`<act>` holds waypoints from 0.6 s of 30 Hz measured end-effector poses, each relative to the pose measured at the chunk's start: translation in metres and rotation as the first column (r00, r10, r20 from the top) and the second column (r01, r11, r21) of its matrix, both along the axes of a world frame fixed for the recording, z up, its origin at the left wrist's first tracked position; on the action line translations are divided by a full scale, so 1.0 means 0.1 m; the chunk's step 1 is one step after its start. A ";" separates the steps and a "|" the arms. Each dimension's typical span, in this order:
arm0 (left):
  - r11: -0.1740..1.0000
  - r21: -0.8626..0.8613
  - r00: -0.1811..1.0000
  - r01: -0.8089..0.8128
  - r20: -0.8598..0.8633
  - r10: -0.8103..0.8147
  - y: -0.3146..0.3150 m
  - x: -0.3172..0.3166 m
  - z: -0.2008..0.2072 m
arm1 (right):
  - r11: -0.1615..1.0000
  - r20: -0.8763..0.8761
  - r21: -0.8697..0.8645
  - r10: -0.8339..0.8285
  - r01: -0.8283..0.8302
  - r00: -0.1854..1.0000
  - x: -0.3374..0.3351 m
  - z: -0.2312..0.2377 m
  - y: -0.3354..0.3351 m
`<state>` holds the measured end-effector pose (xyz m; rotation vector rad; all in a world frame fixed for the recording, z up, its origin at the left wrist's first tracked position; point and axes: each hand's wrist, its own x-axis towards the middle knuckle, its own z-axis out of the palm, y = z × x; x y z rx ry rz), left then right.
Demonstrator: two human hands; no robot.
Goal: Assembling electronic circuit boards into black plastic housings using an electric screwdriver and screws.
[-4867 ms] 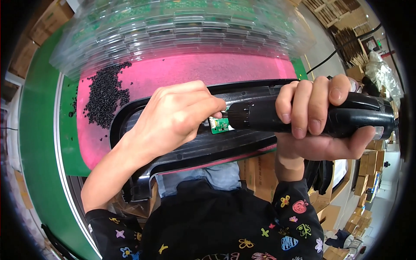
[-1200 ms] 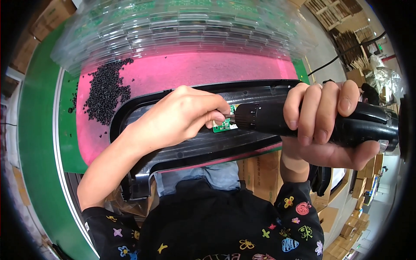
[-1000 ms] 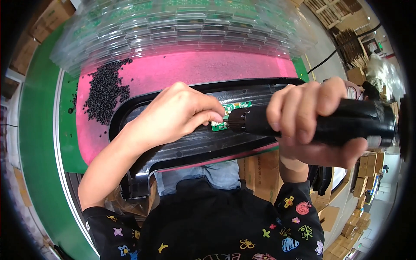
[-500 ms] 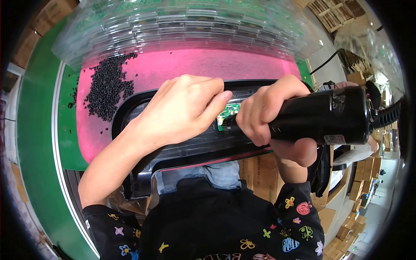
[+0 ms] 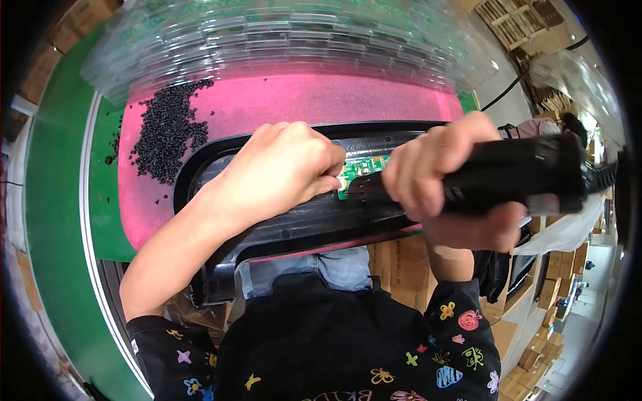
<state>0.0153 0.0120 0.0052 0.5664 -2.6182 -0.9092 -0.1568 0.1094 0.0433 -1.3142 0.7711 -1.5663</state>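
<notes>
Driver (image 5: 518, 170) work at the board (image 5: 366, 164) looks to be the step in hand: the right hand (image 5: 441, 175), blurred, is wrapped around the black driver, whose nose points left over the board's left end, its tip hidden. The green board lies inside the black shell (image 5: 307, 230), which rests on a pink mat (image 5: 301, 100) on the green tabletop (image 5: 59, 174). The left hand (image 5: 281, 167) has its fingers curled together at that same end of the board, just beside the nose; I cannot tell whether the fingertips pinch anything. The next move would call for a steady driver, lined up with its spot, and fingertips kept clear of the bit. Loose black bits (image 5: 167, 137), probably screws, lie heaped left of the shell; clear trays (image 5: 287, 43) stand stacked beyond it. As for writing, the pale sticker (image 5: 543, 204) on the driver is too blurred to read, the carton (image 5: 404, 271) below bears printed marks, and the sweater (image 5: 301, 334) has lettering cut off at the lower edge.
</notes>
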 end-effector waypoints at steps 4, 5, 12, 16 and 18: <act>0.994 -0.069 0.988 0.089 -0.118 -0.097 0.01 -0.02 -0.02 | 0.938 0.023 -0.330 0.120 -0.106 0.993 -0.19 0.13 -0.06; 0.990 -0.077 0.961 0.117 -0.242 -0.133 0.01 -0.03 -0.04 | 0.947 0.099 -0.316 0.087 -0.051 0.991 -0.16 0.17 -0.01; 0.987 -0.064 0.927 0.148 -0.339 -0.160 0.03 -0.07 -0.06 | 0.931 0.144 -0.362 0.102 -0.043 0.984 -0.28 0.24 0.03; 0.985 0.072 0.948 0.160 -0.289 -0.133 0.07 -0.14 -0.06 | 0.925 0.039 -0.374 0.087 -0.066 0.995 -0.48 0.24 0.10; 0.994 0.086 0.997 0.068 -0.028 -0.065 0.07 -0.12 -0.02 | 0.937 -0.022 -0.339 0.077 -0.080 0.997 -0.61 0.15 0.09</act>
